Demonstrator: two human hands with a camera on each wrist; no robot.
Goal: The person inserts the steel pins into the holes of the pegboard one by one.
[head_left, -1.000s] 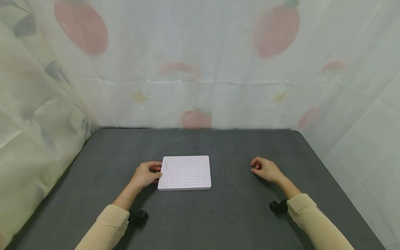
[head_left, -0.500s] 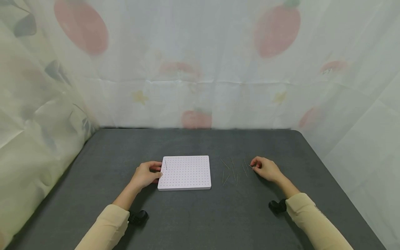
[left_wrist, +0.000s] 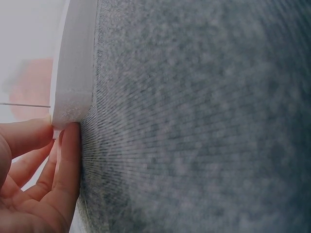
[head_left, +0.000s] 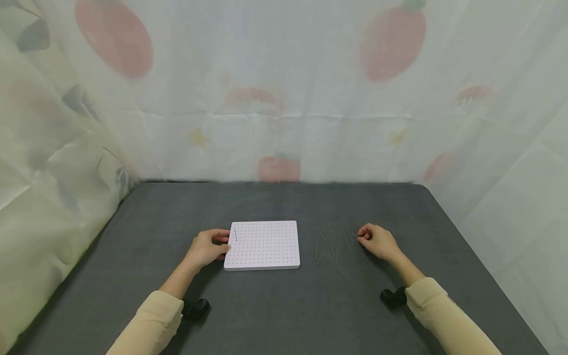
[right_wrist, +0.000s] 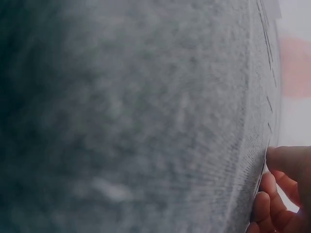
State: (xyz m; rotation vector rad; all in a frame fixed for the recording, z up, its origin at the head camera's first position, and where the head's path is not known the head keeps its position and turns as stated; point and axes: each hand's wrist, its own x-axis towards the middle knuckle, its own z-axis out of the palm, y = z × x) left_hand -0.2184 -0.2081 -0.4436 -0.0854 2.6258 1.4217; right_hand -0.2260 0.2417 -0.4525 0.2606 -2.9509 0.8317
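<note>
A white perforated board lies flat on the grey table, and one thin needle stands upright in a hole near its far left corner. My left hand grips the board's left edge, thumb at the top edge and fingers against the side; the left wrist view shows the thumb near the standing needle. To the right of the board, my right hand pinches a needle between thumb and fingertips, low over the table. In the right wrist view, the right hand is partly cut off.
Several loose needles lie scattered between the board and my right hand. The dark grey table ends at a pale curtain with fruit prints. Black wrist cameras sit on both forearms.
The needle in my right fingertips has come into clearer view as the hand shifts very slightly. The left hand and the board stay where they were.
</note>
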